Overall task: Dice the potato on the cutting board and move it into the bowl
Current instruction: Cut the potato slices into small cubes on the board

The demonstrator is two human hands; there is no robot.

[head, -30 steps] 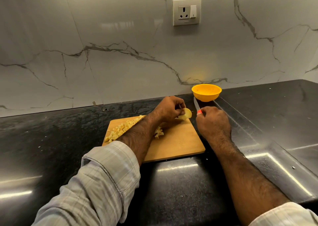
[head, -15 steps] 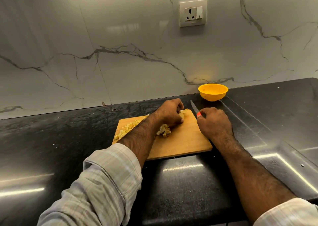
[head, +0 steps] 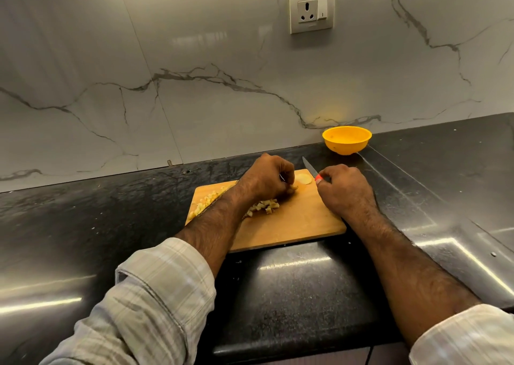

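Low in the middle of the frame we've got the cutting board [head: 292,225] with diced potato [head: 262,207] piled on its left half. Our left hand [head: 268,179] curls over small potato bits beside a round potato slice [head: 303,179]. Our right hand [head: 346,191] grips the knife [head: 310,167], blade pointing away. Further back, upper right, there's the yellow bowl [head: 347,140] near the wall.
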